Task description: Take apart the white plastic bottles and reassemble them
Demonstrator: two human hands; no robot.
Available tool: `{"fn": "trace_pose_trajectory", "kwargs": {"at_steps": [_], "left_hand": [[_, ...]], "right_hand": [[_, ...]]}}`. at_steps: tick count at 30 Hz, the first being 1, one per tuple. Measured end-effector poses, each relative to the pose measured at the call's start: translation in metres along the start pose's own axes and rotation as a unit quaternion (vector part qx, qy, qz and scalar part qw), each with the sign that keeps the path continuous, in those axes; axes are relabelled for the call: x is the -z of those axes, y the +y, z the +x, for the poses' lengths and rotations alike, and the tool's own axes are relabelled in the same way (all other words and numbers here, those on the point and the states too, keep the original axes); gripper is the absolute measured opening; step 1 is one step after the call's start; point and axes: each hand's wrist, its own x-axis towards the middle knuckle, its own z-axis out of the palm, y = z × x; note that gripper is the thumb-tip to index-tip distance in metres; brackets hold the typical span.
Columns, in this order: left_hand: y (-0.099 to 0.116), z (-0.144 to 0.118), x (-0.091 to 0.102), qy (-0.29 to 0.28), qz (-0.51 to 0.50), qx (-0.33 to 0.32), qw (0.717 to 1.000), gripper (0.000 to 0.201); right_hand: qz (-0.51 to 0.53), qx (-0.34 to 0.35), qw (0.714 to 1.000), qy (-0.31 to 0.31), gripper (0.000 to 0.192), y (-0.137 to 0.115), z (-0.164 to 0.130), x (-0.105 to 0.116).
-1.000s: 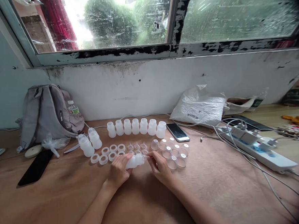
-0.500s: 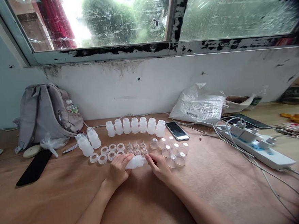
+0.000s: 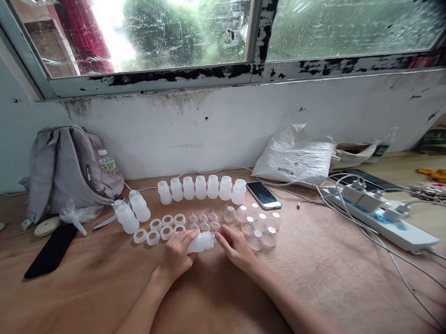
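My left hand is wrapped round a small frosted baby bottle, tilted on its side with its top end to the right. At that end the thumb and fingers of my right hand pinch what looks like the tip of a clear nipple; the fingers hide most of it. Just beyond the bottle lie several clear nipples. White collar rings are laid out to the left of them, and clear dome caps to the right.
A row of open bottles stands at the back. Two assembled-looking bottles are at left, near a black phone and a backpack. Another phone, a plastic mailer and a cabled power strip lie right.
My right fingers have shifted very slightly left at the bottle's end. Otherwise the hands and the bottle look the same.
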Motion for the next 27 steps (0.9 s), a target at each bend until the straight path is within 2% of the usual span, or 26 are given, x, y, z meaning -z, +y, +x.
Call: {"fn": "trace_pose_trajectory", "kwargs": {"at_steps": [3,6,9,11,13,14,17,19,20,21,24,25,26,27], "left_hand": [[-0.001,0.000,0.000,-0.003,-0.006,0.004,1.000,0.050],[0.002,0.000,0.001,-0.012,-0.039,0.017,0.999,0.048],[0.012,0.003,0.008,-0.052,-0.132,0.063,0.988,0.046],[0.022,0.007,0.014,-0.091,-0.217,0.117,0.965,0.046],[0.031,0.011,0.019,-0.124,-0.312,0.178,0.925,0.042],[0.034,0.013,0.021,-0.141,-0.366,0.206,0.897,0.041],[0.036,0.014,0.019,-0.194,-0.522,0.262,0.789,0.041],[0.036,0.012,0.015,-0.218,-0.584,0.282,0.730,0.042],[0.036,0.011,0.012,-0.221,-0.595,0.289,0.716,0.041],[0.037,0.010,0.010,-0.215,-0.593,0.295,0.718,0.039],[0.041,0.010,0.008,-0.157,-0.541,0.308,0.767,0.035],[0.042,0.010,0.008,-0.144,-0.533,0.315,0.772,0.035],[0.044,0.011,0.009,-0.140,-0.538,0.324,0.765,0.035],[0.045,0.012,0.011,-0.146,-0.557,0.334,0.746,0.036]], "right_hand": [[0.021,0.009,1.000,-0.017,0.024,-0.003,0.000,0.002],[0.043,-0.006,0.999,-0.017,0.030,-0.002,0.000,0.001],[0.094,-0.037,0.995,0.006,0.036,-0.001,0.001,0.000],[0.163,-0.059,0.985,0.021,0.033,-0.003,0.002,0.001],[0.251,-0.065,0.966,0.013,0.023,-0.007,0.003,0.004],[0.291,-0.065,0.955,-0.001,0.025,-0.010,0.004,0.006],[0.369,-0.081,0.924,-0.063,0.050,-0.016,0.005,0.011],[0.393,-0.105,0.907,-0.108,0.047,-0.018,0.004,0.011],[0.398,-0.114,0.902,-0.120,0.043,-0.019,0.004,0.011],[0.399,-0.123,0.901,-0.120,0.040,-0.019,0.003,0.010],[0.400,-0.139,0.902,-0.081,0.036,-0.018,0.003,0.008],[0.408,-0.141,0.899,-0.073,0.036,-0.018,0.003,0.008],[0.422,-0.144,0.892,-0.076,0.037,-0.018,0.003,0.007],[0.439,-0.146,0.883,-0.085,0.039,-0.017,0.003,0.007]]}}
